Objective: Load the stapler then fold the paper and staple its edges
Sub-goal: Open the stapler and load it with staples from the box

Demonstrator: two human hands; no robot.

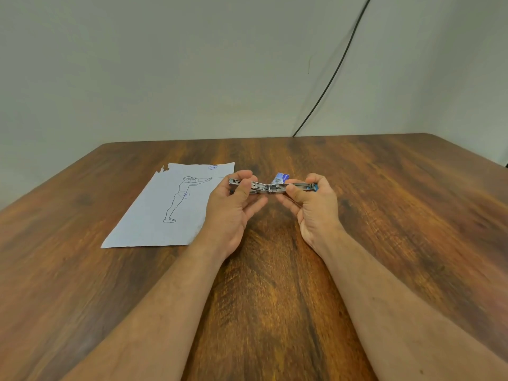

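Nearest the camera, at 6 o'clock: two bare forearms reaching forward over a dark brown wood-grain tabletop [275, 284], converging toward the centre.

Just past centre, raised a little above the tabletop: a slim silver metal stapler [268, 187], swung fully open into one long flat bar running 9 to 3 o'clock, hinge in the middle, blue plastic tip at its 3 o'clock end. Left hand [233, 207] closed on the 9 o'clock half, thumb on the near side, fingers [243, 174] curled over the far side and clamped on the metal. Right hand [316, 207] closed on the 3 o'clock half in the same way, thumb pressed against the near edge, fingers wrapped behind. Palms of both hands turned inward and toward the camera.

Just behind the hinge, between the two hands: a small blue and white box [281, 177], partly hidden by the stapler; resting on the wood or held, cannot tell.

Toward 10 o'clock from the hands, flat on the tabletop: a pale bluish-white sheet of paper [154, 213], unfolded, bearing a line drawing of a standing figure, a small circled mark near its far right corner, far left corner torn. Right edge of the sheet partly covered by the left hand and wrist.

Farthest off, at 12 o'clock: a plain pale wall [165, 64], with a thin black cable [334, 74] running down it to the tabletop's far edge at 1 o'clock.
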